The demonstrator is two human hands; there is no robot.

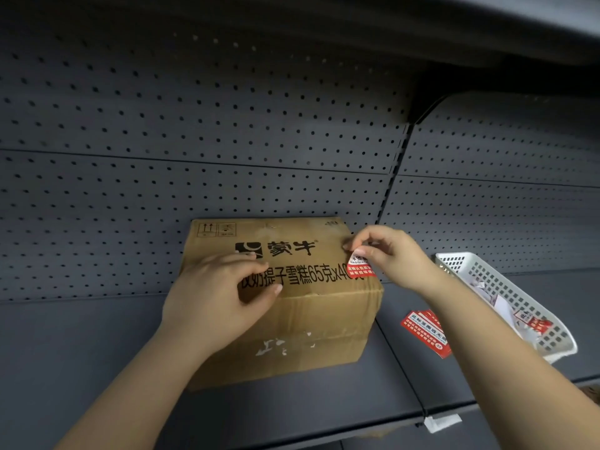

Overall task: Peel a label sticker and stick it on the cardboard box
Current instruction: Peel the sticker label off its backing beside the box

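Observation:
A brown cardboard box [302, 323] with black printed characters on its top stands on the grey shelf. My left hand [216, 293] lies flat on the box's top at the left, fingers spread over the print. My right hand [389, 254] pinches the upper edge of a red and white label sticker [359, 266] between thumb and forefinger. The sticker hangs over the top's right edge; its lower part seems to touch the cardboard.
A red sheet of labels [427, 332] lies on the shelf [81, 352] right of the box. Beyond it a white perforated basket [493, 280] holds papers and more red labels. A grey pegboard wall [227, 141] rises behind the box. The shelf's front edge carries a white tag [441, 422].

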